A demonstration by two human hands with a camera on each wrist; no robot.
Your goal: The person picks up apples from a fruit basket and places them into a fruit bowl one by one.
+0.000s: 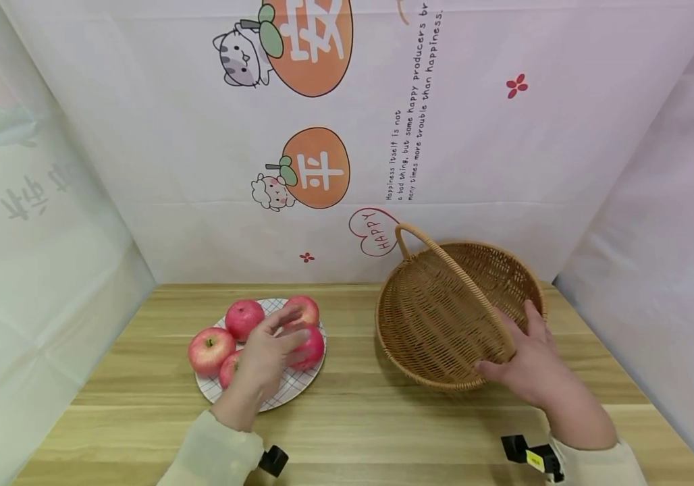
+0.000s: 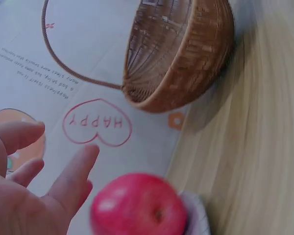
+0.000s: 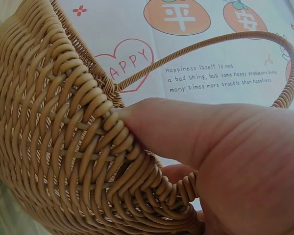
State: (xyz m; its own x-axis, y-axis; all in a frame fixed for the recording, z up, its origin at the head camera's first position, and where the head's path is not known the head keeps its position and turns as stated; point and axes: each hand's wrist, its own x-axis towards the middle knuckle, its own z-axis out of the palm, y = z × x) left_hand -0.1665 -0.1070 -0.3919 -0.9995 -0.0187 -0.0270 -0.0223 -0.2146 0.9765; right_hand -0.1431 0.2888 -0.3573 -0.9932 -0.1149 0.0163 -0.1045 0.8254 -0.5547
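A white plate with a grid pattern [image 1: 291, 390] sits on the left of the table and carries several red apples [image 1: 210, 352]. My left hand [image 1: 264, 354] is over it, fingers spread and slightly bent, nothing held. In the left wrist view one apple [image 2: 137, 205] lies just beyond the fingers, with a gap between. To the right, a round wicker basket [image 1: 429, 324] with a tall arched handle tilts so its hollow faces me. My right hand [image 1: 535, 368] grips its rim beside the handle's base, thumb pressed on the rim in the right wrist view. No fruit shows inside the basket.
Under everything is a wood-grain table [image 1: 359, 418]. Behind it hangs a white printed cloth [image 1: 474, 148] with orange fruit drawings and lettering; the basket's far side is close to it. Pale cloth sides [image 1: 37, 223] stand left and right.
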